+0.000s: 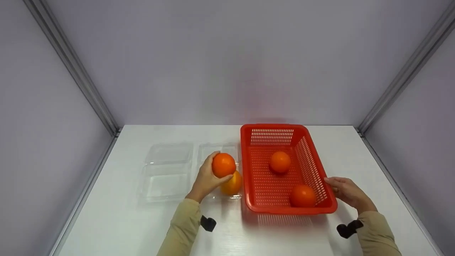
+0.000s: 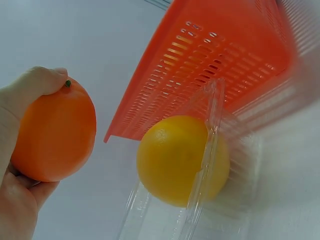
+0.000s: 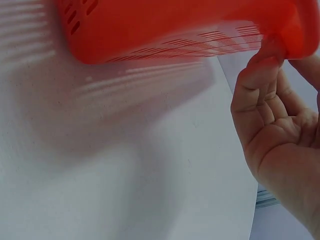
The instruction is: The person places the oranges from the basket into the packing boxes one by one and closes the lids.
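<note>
My left hand (image 1: 207,180) grips an orange (image 1: 224,165) between thumb and fingers, above a clear plastic clamshell box (image 1: 209,147). A small green stem spot shows on this orange (image 2: 57,131) in the left wrist view. Below it, a yellower orange (image 1: 231,185) sits inside the clear box. My right hand (image 1: 348,192) pinches the right rim of a red perforated basket (image 1: 249,170), thumb and fingers on either side of the edge. Within the basket lie two more oranges, one near the middle (image 1: 280,162) and one at the front right (image 1: 303,196).
A second clear clamshell box (image 1: 167,181) stands with its lid raised to the left, on the white table (image 1: 110,220). The basket is right beside the first clear box. Pale walls (image 1: 199,71) enclose the table at the back and sides.
</note>
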A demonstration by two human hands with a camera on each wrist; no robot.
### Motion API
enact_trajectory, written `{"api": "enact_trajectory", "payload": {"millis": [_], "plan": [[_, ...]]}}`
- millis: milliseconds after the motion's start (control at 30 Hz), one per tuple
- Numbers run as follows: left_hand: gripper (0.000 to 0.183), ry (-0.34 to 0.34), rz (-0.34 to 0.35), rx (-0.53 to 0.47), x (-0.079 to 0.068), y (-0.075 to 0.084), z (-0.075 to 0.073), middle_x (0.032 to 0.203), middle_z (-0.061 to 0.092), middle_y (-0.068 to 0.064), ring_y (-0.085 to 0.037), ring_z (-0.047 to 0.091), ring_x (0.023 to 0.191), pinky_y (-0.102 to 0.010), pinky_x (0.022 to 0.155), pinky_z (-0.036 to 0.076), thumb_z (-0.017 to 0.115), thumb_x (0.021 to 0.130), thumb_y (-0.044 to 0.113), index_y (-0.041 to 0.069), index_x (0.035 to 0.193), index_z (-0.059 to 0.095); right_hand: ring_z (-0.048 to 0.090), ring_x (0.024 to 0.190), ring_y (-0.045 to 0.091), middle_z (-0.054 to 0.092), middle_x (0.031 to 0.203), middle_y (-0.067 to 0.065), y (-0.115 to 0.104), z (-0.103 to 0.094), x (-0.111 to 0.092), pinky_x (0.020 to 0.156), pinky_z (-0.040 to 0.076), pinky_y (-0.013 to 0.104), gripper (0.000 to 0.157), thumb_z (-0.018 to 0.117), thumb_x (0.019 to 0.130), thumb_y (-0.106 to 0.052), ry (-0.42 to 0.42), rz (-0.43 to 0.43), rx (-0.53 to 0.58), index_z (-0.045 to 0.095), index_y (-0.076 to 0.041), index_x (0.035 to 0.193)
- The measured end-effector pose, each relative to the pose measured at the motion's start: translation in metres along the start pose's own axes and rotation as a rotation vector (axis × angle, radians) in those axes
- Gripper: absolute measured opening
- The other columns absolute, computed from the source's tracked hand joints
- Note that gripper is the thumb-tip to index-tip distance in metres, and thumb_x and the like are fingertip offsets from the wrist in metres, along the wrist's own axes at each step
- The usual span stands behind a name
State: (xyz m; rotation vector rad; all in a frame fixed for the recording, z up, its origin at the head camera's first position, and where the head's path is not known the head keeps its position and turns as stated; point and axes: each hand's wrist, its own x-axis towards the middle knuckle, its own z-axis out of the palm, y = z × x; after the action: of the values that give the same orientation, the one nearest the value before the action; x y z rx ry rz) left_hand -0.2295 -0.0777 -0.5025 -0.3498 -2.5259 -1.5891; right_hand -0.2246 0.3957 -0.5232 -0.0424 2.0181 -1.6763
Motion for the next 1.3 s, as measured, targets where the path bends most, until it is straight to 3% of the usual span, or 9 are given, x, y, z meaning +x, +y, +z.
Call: {"api": "enact_trajectory", "payload": {"millis": [300, 633, 933, 1300], "plan": [[0.083, 0.041, 0.018, 0.022, 0.000, -0.007, -0.004, 0.138, 0.052, -0.020, -0.038, 0.058, 0.116, -0.056, 0.098, 0.050, 0.082, 0.072, 0.025, 0.004, 0.140, 0.038, 0.069, 0.088, 0.006, 0.071, 0.097, -0.012, -0.002, 0.000, -0.001, 0.084, 0.056, 0.024, 0.031, 0.042, 0.103, -0.027, -0.006, 0.009, 0.009, 0.065, -0.009, 0.115], [0.086, -0.002, -0.082, 0.000, -0.004, -0.014, -0.010, 0.144, 0.048, -0.019, -0.039, 0.054, 0.123, -0.057, 0.103, 0.046, 0.081, 0.075, 0.030, 0.010, 0.145, 0.036, 0.067, 0.087, 0.006, 0.070, 0.097, -0.011, -0.001, 0.000, 0.000, 0.085, 0.055, 0.023, 0.036, 0.041, 0.103, -0.028, 0.000, 0.033, -0.001, 0.062, -0.004, 0.120], [0.085, 0.009, -0.049, 0.005, -0.005, -0.023, -0.012, 0.141, 0.049, -0.021, -0.039, 0.056, 0.121, -0.057, 0.102, 0.048, 0.081, 0.074, 0.027, 0.007, 0.143, 0.036, 0.067, 0.088, 0.005, 0.070, 0.098, -0.012, -0.002, 0.002, -0.001, 0.084, 0.055, 0.022, 0.035, 0.041, 0.103, -0.028, 0.007, 0.022, -0.013, 0.061, -0.004, 0.121], [0.085, 0.017, -0.091, 0.014, -0.009, -0.031, -0.014, 0.142, 0.049, -0.021, -0.040, 0.055, 0.122, -0.058, 0.102, 0.047, 0.081, 0.074, 0.027, 0.007, 0.144, 0.036, 0.067, 0.087, 0.006, 0.069, 0.096, -0.013, -0.001, 0.002, -0.001, 0.085, 0.055, 0.021, 0.039, 0.042, 0.103, -0.030, 0.024, 0.037, -0.020, 0.058, -0.001, 0.125]]}}
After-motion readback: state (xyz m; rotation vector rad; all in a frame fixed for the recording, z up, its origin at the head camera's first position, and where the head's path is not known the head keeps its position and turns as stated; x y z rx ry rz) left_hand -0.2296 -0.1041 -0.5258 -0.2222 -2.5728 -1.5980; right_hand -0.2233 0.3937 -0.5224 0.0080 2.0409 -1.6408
